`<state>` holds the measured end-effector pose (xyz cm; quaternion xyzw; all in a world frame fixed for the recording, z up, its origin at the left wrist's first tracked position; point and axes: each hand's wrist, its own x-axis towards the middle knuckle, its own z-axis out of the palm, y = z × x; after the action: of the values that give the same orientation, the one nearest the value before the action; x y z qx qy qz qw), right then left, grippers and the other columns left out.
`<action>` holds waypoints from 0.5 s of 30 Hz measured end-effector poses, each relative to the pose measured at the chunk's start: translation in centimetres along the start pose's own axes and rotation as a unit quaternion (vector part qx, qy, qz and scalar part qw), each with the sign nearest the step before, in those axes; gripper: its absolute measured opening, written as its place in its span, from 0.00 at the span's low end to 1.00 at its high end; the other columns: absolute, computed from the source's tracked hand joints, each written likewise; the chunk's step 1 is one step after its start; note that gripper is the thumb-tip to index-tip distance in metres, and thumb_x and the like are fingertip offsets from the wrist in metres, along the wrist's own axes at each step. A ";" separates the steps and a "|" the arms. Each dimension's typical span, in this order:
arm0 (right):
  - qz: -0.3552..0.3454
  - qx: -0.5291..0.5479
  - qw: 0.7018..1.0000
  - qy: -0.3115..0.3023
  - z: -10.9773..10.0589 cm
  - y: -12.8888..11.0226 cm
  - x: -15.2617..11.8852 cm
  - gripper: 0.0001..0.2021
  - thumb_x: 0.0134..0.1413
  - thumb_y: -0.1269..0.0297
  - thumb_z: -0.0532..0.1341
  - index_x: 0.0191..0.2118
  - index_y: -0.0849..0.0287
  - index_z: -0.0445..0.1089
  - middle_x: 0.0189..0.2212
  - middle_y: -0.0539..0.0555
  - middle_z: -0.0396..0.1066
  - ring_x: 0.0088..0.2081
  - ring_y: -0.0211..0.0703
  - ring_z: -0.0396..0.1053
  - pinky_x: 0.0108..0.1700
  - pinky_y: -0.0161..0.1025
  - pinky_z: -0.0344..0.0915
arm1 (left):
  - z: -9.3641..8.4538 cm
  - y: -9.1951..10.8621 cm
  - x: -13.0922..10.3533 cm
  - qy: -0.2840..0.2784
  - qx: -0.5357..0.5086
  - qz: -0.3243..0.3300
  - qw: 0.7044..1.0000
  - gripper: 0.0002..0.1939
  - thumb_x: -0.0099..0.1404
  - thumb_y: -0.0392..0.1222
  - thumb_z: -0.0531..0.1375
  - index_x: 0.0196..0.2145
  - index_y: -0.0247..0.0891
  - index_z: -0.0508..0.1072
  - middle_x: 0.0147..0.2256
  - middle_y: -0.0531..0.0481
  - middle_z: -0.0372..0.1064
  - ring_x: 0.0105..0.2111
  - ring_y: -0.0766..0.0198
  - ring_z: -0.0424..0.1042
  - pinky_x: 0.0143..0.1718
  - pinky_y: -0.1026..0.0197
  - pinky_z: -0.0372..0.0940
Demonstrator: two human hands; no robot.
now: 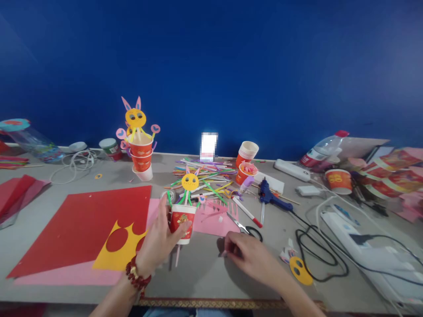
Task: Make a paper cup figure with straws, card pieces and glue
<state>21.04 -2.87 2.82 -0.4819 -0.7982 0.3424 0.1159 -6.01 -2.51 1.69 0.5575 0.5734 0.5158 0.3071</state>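
My left hand (161, 237), with a red beaded bracelet on its wrist, is wrapped round a red and white paper cup (183, 220). A yellow bunny face (190, 182) with pink ears rises above the cup, green stems curl beside it, and a pink stick (177, 255) sticks out below. Low over the table to the cup's right is my right hand (243, 253), its fingers curled together; whatever they pinch is too small to make out. Black-handled scissors (246, 228) lie just beyond those fingers.
Red sheet (82, 229) and cut yellow paper (124, 255) lie left. Behind stand a stacked-cup bunny (141, 152), a pile of coloured stems (205, 174) and a lit phone (208, 146). Right are a blue glue gun (272, 198), black cable (325, 246), power strip (360, 251) and a bottle (322, 149).
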 end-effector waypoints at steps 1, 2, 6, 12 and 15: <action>-0.004 0.034 0.999 0.004 0.0 -0.1 0.3 0.03 0.55 0.71 0.61 0.33 0.56 0.69 0.28 0.48 0.72 0.30 0.41 0.67 0.33 0.35 0.59 | -0.2 -0.2 0.1 -0.022 0.035 0.001 0.999 0.46 0.58 0.50 0.67 0.67 0.36 0.51 0.49 0.36 0.73 0.48 0.46 0.75 0.50 0.49 0.68; -0.008 0.074 0.997 0.012 -0.1 -0.3 0.7 0.02 0.57 0.67 0.62 0.33 0.56 0.69 0.27 0.48 0.71 0.28 0.40 0.66 0.31 0.35 0.59 | -0.4 -0.4 0.2 -0.047 0.071 0.001 0.996 0.46 0.60 0.50 0.65 0.68 0.35 0.48 0.47 0.37 0.74 0.47 0.47 0.76 0.48 0.49 0.68; -0.033 0.246 0.968 0.049 -0.3 -1.2 2.8 0.08 0.59 0.58 0.64 0.34 0.57 0.70 0.27 0.48 0.68 0.28 0.38 0.63 0.30 0.33 0.58 | -0.2 -1.4 0.3 -0.063 0.161 0.012 0.985 0.48 0.63 0.52 0.63 0.70 0.35 0.40 0.43 0.39 0.76 0.41 0.46 0.77 0.41 0.50 0.70; -0.023 0.412 0.909 0.060 -0.5 -3.2 5.1 0.13 0.53 0.55 0.69 0.34 0.58 0.71 0.26 0.47 0.66 0.27 0.36 0.61 0.29 0.32 0.58 | -0.4 -1.3 0.0 -0.007 0.203 0.098 0.974 0.34 0.65 0.48 0.62 0.64 0.39 0.56 0.53 0.36 0.70 0.52 0.45 0.71 0.52 0.45 0.66; -0.030 0.437 0.897 0.064 -0.2 -3.8 5.9 0.13 0.52 0.54 0.70 0.36 0.58 0.72 0.29 0.50 0.68 0.29 0.37 0.63 0.29 0.32 0.59 | -0.5 1.1 -0.1 -0.028 0.207 0.170 0.963 0.17 0.65 0.42 0.61 0.52 0.41 0.69 0.52 0.39 0.69 0.55 0.47 0.67 0.54 0.47 0.64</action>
<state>15.57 1.07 4.60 -0.3793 -0.5736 0.6214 0.3754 -6.05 -2.86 2.87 0.7125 0.5556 0.4146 0.1084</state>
